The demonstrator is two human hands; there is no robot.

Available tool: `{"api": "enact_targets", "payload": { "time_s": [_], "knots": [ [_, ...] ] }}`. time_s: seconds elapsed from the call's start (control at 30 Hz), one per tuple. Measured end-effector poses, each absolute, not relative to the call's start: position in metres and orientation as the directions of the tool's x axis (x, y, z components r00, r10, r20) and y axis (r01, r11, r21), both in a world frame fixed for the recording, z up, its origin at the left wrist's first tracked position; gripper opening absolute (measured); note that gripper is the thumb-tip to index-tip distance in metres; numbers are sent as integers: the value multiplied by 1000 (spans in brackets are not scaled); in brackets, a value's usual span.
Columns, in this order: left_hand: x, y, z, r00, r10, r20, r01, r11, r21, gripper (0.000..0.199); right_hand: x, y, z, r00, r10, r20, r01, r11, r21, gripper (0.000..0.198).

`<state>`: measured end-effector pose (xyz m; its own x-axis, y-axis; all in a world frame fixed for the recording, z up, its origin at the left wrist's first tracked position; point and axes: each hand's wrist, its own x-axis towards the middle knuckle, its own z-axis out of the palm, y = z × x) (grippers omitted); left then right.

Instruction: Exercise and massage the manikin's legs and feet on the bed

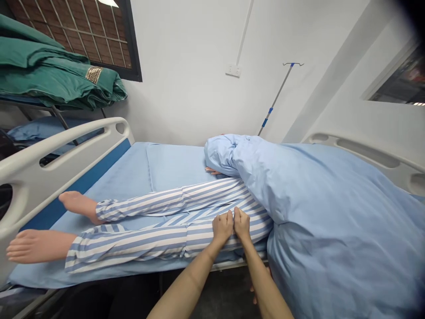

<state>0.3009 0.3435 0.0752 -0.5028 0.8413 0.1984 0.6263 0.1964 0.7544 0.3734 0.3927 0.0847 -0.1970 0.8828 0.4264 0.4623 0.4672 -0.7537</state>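
A figure with smooth, manikin-like feet (79,206) lies on the bed in blue-and-white striped trousers (139,241). My left hand (222,227) is closed in a fist on the upper thigh of the nearer leg. Right beside it, almost touching, my right hand (242,223) is closed on the same thigh. Whether trouser cloth is caught inside the fingers is hidden. A light blue quilt (299,190) is folded back over the upper body, its edge just right of my right hand. One of the figure's hands (212,171) shows under the quilt.
The bed's pale footboard (99,128) stands at left, another bed-end board (365,153) at right. A drip pole (279,93) rises behind the bed against the wall. Green folded cloth (59,73) lies by the barred window. The quilt hangs over the near bedside.
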Motion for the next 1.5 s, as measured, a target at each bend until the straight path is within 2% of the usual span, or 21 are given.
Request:
{"api": "enact_targets", "payload": {
  "time_s": [0.17, 0.37, 0.53, 0.73, 0.87, 1.0, 1.1, 1.3, 1.4, 1.5],
  "knots": [
    [302, 352, 80, -541, 831, 129, 537, 223, 814, 53, 373, 393, 74, -185, 869, 459, 497, 486, -719, 37],
    [311, 367, 89, -560, 820, 115, 361, 116, 925, 59, 375, 395, 76, -167, 882, 440, 474, 463, -749, 38],
    [314, 364, 81, -520, 841, 147, 468, 137, 873, 54, 375, 395, 74, -168, 888, 429, 454, 456, -766, 38],
    [314, 363, 80, -511, 846, 149, 493, 146, 858, 58, 382, 398, 88, -219, 899, 379, 439, 438, -785, 38],
    [315, 363, 80, -525, 840, 137, 510, 181, 841, 58, 399, 410, 99, -188, 888, 420, 491, 455, -743, 39],
    [317, 362, 78, -540, 828, 151, 525, 191, 829, 57, 412, 423, 92, -60, 899, 433, 579, 385, -718, 40],
    [318, 362, 78, -536, 826, 176, 527, 164, 834, 56, 413, 427, 82, -25, 890, 455, 686, 346, -641, 39],
    [291, 354, 77, -360, 920, 156, 442, 21, 897, 52, 411, 426, 78, -60, 881, 470, 741, 354, -570, 41],
    [247, 332, 74, -370, 923, 104, 426, 69, 902, 47, 412, 427, 77, -55, 880, 472, 766, 340, -545, 43],
    [196, 297, 72, -438, 894, 100, 499, 149, 854, 42, 411, 428, 77, -68, 890, 450, 809, 314, -497, 44]
  ]
}}
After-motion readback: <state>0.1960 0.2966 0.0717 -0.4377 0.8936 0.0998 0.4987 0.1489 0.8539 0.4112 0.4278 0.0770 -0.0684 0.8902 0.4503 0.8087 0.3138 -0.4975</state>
